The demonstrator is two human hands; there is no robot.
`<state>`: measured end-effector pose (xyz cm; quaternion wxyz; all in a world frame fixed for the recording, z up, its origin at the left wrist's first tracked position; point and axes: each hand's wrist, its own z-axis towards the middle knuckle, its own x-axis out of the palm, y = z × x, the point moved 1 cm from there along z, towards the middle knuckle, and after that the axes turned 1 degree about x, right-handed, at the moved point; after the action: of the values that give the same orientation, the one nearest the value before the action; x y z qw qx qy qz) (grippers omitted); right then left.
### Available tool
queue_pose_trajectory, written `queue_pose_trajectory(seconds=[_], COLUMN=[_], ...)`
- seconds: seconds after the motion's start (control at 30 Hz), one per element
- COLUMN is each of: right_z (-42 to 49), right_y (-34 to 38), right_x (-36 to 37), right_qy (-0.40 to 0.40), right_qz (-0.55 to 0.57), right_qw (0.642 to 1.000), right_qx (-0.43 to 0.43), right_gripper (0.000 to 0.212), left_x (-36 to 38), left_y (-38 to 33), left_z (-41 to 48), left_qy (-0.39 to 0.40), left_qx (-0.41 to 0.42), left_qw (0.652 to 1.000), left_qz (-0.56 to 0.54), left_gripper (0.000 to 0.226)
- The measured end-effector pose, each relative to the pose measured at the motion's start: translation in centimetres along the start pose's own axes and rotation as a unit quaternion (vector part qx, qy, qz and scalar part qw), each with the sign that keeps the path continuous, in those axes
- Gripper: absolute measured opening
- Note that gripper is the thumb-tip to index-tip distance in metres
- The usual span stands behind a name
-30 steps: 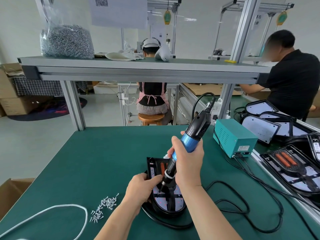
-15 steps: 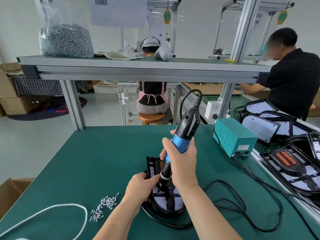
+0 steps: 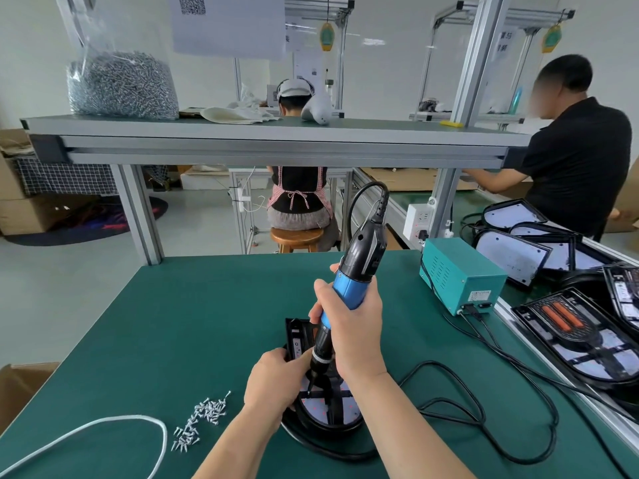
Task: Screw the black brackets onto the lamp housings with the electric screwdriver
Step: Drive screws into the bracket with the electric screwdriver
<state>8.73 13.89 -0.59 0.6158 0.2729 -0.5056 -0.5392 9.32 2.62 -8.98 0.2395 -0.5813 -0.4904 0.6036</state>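
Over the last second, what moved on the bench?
The right hand swung the screwdriver leftward and more upright, its bit shifting left along the bracket on the lamp housing. Nothing was picked up or released. The left hand kept steadying the housing; the loose screws and green box stayed put.

screwdriver bit (image 3: 308, 389) hidden, housing (image 3: 325, 414) half-covered

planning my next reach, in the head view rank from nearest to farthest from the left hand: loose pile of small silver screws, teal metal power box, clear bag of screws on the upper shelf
From the left hand:
1. Loose pile of small silver screws, on the mat just to its left.
2. Teal metal power box, across the mat to the right.
3. Clear bag of screws, up on the shelf, far left.
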Motion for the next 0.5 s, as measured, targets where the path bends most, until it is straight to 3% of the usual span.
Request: queue_pose_trajectory(seconds=[0.5], right_z=[0.07], right_y=[-0.56], right_x=[0.17], right_qy=[0.007], right_qz=[-0.012], right_qw=[1.000], right_qx=[0.001], right_gripper=[0.028], left_x=[-0.36], left_y=[-0.42], left_z=[-0.15], left_qy=[0.001], left_qx=[-0.001], left_qw=[1.000], left_qz=[0.031], left_gripper=[0.049])
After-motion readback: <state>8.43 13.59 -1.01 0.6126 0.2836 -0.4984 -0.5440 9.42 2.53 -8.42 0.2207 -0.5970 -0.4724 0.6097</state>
